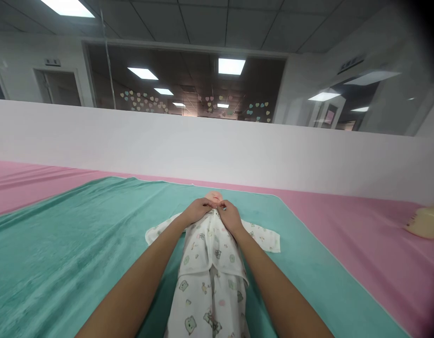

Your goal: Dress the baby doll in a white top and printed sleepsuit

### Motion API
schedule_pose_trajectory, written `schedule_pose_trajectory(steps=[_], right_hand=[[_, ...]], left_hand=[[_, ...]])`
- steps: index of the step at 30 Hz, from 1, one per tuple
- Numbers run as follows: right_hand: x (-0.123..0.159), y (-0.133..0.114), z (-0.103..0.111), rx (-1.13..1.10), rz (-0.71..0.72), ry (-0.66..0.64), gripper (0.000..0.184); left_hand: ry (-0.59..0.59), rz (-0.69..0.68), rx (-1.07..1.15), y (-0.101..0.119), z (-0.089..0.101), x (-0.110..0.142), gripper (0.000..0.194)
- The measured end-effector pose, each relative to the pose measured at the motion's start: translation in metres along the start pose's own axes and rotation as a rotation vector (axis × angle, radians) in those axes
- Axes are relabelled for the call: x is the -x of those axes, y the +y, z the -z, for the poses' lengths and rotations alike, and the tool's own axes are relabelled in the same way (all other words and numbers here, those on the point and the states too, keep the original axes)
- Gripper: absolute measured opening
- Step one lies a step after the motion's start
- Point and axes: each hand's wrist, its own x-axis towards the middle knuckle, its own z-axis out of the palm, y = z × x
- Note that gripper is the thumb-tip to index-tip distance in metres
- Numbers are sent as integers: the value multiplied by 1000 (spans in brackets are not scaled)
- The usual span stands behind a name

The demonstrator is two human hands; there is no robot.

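Note:
A baby doll [214,196] lies on its back on a teal blanket [107,225], its head away from me. It wears a white printed shirt [206,246] and matching white printed trousers [195,310]. Both sleeves spread out to the sides. At the neck, my left hand [198,210] pinches the left side of the shirt collar. Close beside it, my right hand [229,214] has its fingers closed on the collar's right side. The shirt front meets along the middle below my hands. What lies between my fingertips is too small to make out clearly.
Under the blanket is a pink sheet [346,225], showing at both sides and along the back. A low white wall [209,150] stands behind, with a window [188,80] above it. A pale yellowish object [426,221] sits at the far right edge.

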Motion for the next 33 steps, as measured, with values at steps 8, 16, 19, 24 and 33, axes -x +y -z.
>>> schedule_pose_trajectory(steps=[8,16,19,24,33], right_hand=[[4,-1,0,-16,-12,59,17],[27,-3,4,-44,161,105,17],[44,-1,12,-35,302,54,22],[61,1,24,-39,359,-48,32],[62,-2,29,-3,382,-168,39]], left_hand=[[42,-21,7,-4,-3,0,26],[218,-176,-24,-3,-15,22,23],[218,-209,-59,-5,-15,30,23],[190,-207,-62,-7,-11,39,27],[140,-208,-146,-18,-10,49,37]])
